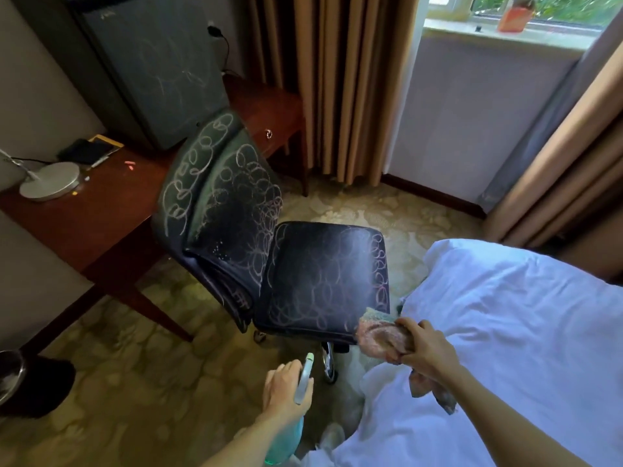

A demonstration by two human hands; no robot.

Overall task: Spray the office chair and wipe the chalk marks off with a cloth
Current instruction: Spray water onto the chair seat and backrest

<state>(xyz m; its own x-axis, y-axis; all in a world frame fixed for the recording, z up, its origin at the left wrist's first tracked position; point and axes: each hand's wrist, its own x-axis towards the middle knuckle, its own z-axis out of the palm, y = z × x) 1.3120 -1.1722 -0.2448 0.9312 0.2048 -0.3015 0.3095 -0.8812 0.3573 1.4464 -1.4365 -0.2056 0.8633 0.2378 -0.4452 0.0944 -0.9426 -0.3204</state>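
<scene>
The left hand gripped a teal plastic spray bottle; the right hand bunched a limp pinkish cloth touching the seat corner of the black, chalk-scribbled office chair. The cloth looked light and soft, best wadded; the castered chair might roll under pressure.

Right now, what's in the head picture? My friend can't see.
A black chair covered in chalk loops stands between a desk and a bed. The left hand holds a spray bottle; the right hand grips a cloth by the seat's corner.
</scene>
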